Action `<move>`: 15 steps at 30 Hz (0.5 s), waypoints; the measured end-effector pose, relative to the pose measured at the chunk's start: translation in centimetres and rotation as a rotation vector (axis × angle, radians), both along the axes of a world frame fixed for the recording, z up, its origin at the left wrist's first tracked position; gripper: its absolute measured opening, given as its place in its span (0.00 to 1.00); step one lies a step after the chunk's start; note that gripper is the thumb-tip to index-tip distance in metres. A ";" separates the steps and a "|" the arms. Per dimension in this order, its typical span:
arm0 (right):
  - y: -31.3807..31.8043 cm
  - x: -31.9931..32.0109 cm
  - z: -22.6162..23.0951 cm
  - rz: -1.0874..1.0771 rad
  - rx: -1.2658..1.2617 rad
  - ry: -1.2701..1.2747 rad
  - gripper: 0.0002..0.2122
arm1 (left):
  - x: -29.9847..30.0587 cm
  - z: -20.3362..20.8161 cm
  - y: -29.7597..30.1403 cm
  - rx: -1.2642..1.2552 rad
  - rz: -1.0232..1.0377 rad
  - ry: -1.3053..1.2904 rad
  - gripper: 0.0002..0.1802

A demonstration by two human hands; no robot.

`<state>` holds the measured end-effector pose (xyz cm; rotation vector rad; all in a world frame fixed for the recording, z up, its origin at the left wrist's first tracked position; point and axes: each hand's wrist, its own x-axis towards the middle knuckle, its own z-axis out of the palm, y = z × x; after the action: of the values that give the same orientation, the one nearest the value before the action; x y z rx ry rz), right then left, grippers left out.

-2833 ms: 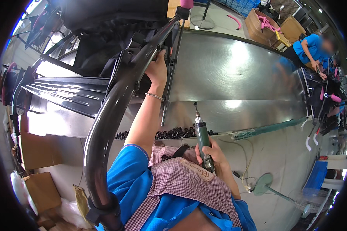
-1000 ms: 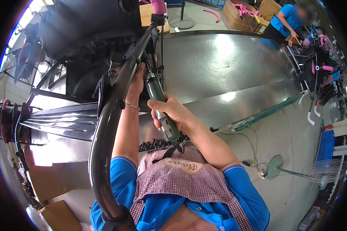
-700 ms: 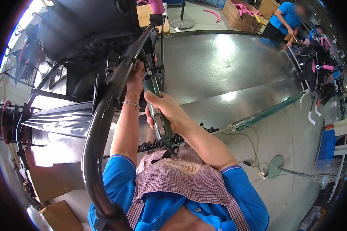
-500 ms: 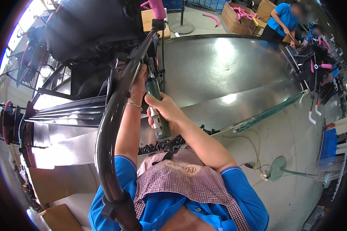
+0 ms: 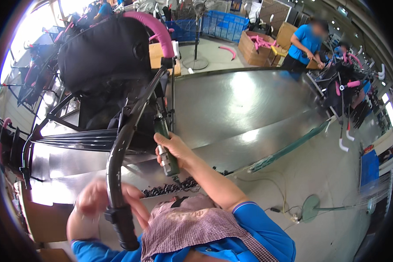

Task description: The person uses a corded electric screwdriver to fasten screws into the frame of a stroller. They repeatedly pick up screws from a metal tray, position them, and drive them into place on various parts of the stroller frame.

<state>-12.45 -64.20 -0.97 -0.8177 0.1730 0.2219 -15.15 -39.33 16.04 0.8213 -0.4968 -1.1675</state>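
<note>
A green-and-silver electric screwdriver (image 5: pixel 162 150) is gripped in my right hand (image 5: pixel 175 150). Its tip points up at a joint of the dark stroller frame tube (image 5: pixel 114 174); whether it touches a screw is hidden. Behind the tube's lower part is my left hand (image 5: pixel 94 198), smeared by motion, some fingers showing on the tube's right side. Whether these fingers touch the tube I cannot tell. The stroller's black fabric body (image 5: pixel 105 56) rises beyond, with a pink foam-covered handle (image 5: pixel 155 30) at its top.
The stroller stands on a shiny metal table (image 5: pixel 218 100). Many small black parts (image 5: pixel 166 190) lie along its near edge. A fan (image 5: pixel 312 208) stands at right with cables nearby. Further off are a person (image 5: pixel 303 43) in blue, a carton (image 5: pixel 253 50) of pink foam tubes and blue crates (image 5: pixel 225 26).
My left hand has left the frame joint and come down toward me, behind the lower tube. My right hand still holds the screwdriver. The view has shifted, showing more of the far room.
</note>
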 end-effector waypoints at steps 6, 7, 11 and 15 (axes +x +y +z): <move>-0.1 -0.2 0.0 -0.063 -0.065 -0.007 0.27 | -5.9 6.3 -4.9 0.187 0.369 0.062 0.27; -0.3 -0.4 0.1 -0.073 -0.070 -0.007 0.26 | -6.0 5.8 -4.9 0.197 0.398 0.062 0.25; 0.9 -1.3 -0.6 0.029 -0.146 -0.040 0.23 | -8.1 3.1 -1.5 0.021 0.522 0.127 0.26; 3.4 -2.1 -0.5 0.003 -0.264 -0.100 0.30 | -10.6 -1.3 3.6 0.077 0.715 -0.028 0.28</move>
<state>-14.60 -60.76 -1.46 -1.0889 0.1083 0.1628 -25.78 -35.78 14.70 0.9738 -0.1484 -0.5156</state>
